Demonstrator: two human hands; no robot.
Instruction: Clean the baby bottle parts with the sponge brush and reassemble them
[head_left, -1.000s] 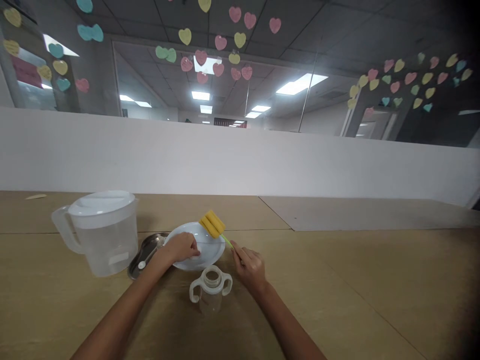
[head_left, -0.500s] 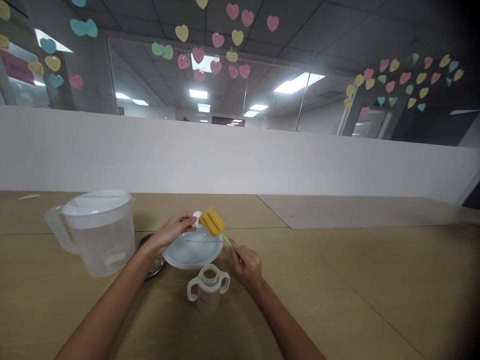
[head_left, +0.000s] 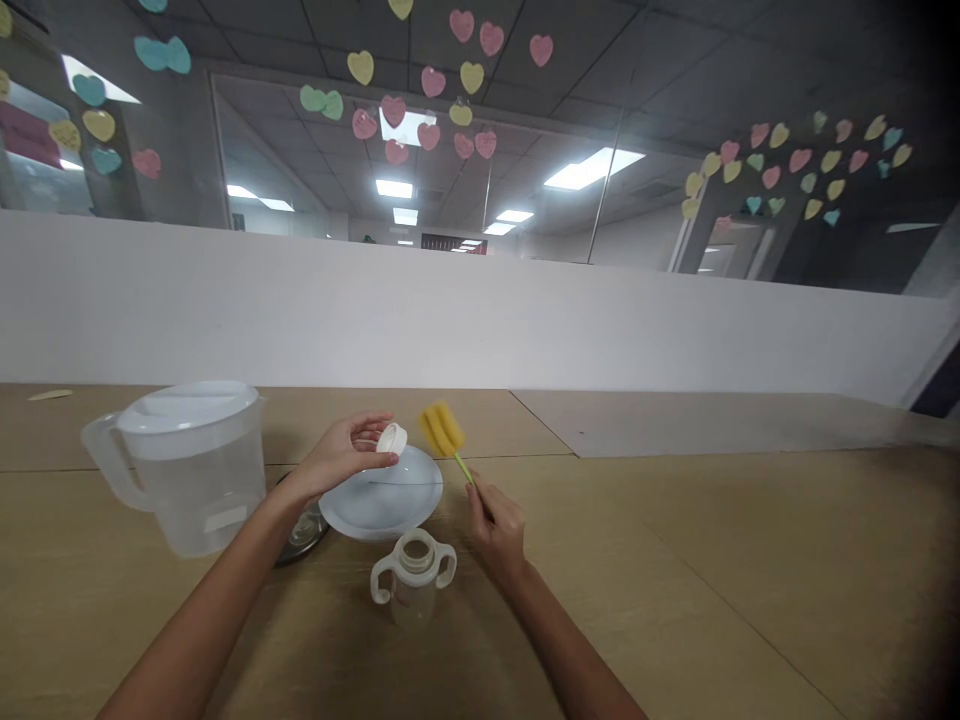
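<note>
Cap (head_left: 392, 438), pinched in our left hand (head_left: 337, 458) above the white bowl (head_left: 381, 508), could drop if we loosen that fingertip hold, while our right hand (head_left: 496, 522) grips the yellow sponge brush (head_left: 442, 429) by its handle (head_left: 463, 467).

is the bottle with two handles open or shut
Open: the bottle has nothing over its round mouth, which shows bare at the top.

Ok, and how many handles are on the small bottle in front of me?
2: the left handle and the right handle curve out from opposite sides of the bottle, the right one nearer your right hand. Neither is hidden.
</note>
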